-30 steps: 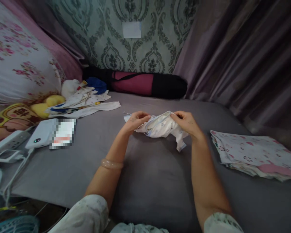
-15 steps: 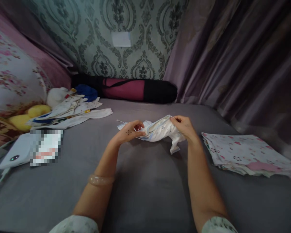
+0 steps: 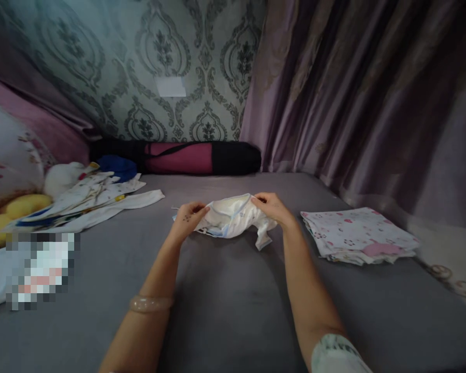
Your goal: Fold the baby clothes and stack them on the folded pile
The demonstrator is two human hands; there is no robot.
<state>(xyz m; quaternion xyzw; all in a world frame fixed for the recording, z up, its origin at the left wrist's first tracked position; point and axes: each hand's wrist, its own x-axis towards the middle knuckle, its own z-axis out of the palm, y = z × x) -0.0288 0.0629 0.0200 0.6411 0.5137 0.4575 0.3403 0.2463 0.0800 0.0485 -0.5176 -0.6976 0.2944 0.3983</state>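
A small white garment with blue trim (image 3: 233, 220) is bunched just above the grey bed sheet (image 3: 225, 311), held between both hands. My left hand (image 3: 188, 217) pinches its left end, fingers closed on the cloth. My right hand (image 3: 270, 208) grips the upper right edge, fingers curled over the trim. A loose flap hangs down below my right hand.
A folded stack of pink-printed cloths (image 3: 357, 235) lies to the right. A heap of white clothes (image 3: 85, 202) and a yellow soft toy (image 3: 11, 212) sit at the left. A pink-and-black rolled bag (image 3: 190, 158) lies against the patterned wall. Purple curtains (image 3: 373, 103) hang on the right.
The view has tilted up and to the right, so everything sits lower and further left. Both hands keep hold of the white garment and have shifted slightly along its edge.
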